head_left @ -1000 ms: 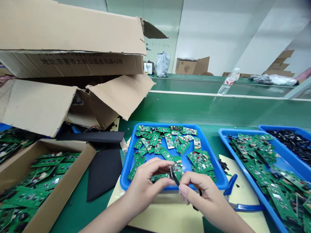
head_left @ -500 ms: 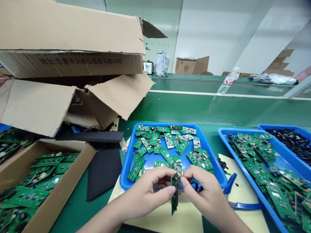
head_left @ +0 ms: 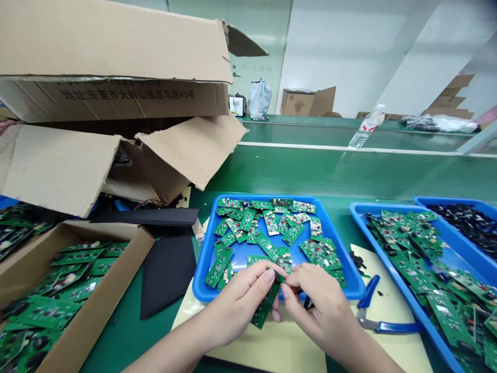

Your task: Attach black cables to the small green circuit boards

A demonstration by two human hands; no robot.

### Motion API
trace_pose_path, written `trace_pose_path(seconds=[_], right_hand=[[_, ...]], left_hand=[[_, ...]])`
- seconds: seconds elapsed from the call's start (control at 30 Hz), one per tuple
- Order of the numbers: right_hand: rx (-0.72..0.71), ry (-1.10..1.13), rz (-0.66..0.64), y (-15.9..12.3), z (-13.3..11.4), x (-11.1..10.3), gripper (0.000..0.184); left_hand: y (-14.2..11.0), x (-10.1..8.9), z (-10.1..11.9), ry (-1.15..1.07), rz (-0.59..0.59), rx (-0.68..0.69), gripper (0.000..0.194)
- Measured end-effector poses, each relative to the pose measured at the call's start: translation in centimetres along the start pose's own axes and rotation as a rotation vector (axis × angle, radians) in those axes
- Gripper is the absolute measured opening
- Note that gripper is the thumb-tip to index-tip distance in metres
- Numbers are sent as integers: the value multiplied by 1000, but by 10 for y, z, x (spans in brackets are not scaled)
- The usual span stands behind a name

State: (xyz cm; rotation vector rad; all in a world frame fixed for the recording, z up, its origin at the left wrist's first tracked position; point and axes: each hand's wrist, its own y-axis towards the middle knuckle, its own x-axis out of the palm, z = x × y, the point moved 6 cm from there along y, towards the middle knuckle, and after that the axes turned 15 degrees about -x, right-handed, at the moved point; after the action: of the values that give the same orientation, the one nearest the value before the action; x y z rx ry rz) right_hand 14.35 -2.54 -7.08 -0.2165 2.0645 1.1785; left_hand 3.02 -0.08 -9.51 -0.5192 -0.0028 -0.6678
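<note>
Head view: green circuit board [head_left: 266, 304] pinched between both hands over the near rim of a blue tray [head_left: 272, 197]

Left hand [head_left: 236, 305] and right hand [head_left: 326, 313] close together at centre; fingertips of both clamped on the board's upper end; board tilted, its lower end pointing down and left, past the rim and above a cream paper mat [head_left: 272, 347]; dark object [head_left: 308, 303] just beside the right hand, too hidden to name. Tray holding many loose green boards [head_left: 256, 223], lying flat, some overlapping; blue-handled pliers [head_left: 396, 327] on the mat to the right; beyond them, a second blue tray [head_left: 404, 311] heaped with boards, touching a third blue tray [head_left: 458, 202] of black pieces [head_left: 469, 223]. Left of centre, a black foam sheet [head_left: 166, 274] beside an open cardboard box [head_left: 116, 290] of green boards; above these, a large torn carton [head_left: 116, 98] with printed Chinese address; farther off, a green conveyor bench [head_left: 349, 176] with a plastic water bottle [head_left: 367, 129].
</note>
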Motion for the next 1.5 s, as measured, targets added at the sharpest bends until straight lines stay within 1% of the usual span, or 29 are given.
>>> trace_pose_path(seconds=[0.17, 0.3, 0.47, 0.6, 0.73, 0.83, 0.97, 1.27, 1.5], right_hand=[[8, 26, 11, 0, 0, -2, 18], [13, 2, 13, 1, 1, -7, 19], [-32, -42, 41, 3, -1, -12, 16], [-58, -97, 52, 3, -2, -13, 13], [-56, -82, 64, 3, 0, -14, 13], [-37, -59, 63, 3, 2, -14, 13], [-38, -60, 56, 3, 2, -14, 13], [-61, -84, 70, 2, 1, -17, 10], [-72, -73, 81, 1, 1, -16, 15]], left_hand=[[3, 0, -1, -20, 21, -11, 42], [2, -2, -1, -34, 40, -24, 45], [3, -3, -4, -34, 73, -28, 45], [3, -4, -3, 2, 113, 3, 45], [1, -2, 1, 30, 62, 10, 44], [-1, 1, 4, 67, 15, -7, 37], [-2, 1, 6, 136, 16, -9, 32], [-1, 2, 0, 123, -17, -55, 38], [-1, 0, -2, 166, -33, -93, 44]])
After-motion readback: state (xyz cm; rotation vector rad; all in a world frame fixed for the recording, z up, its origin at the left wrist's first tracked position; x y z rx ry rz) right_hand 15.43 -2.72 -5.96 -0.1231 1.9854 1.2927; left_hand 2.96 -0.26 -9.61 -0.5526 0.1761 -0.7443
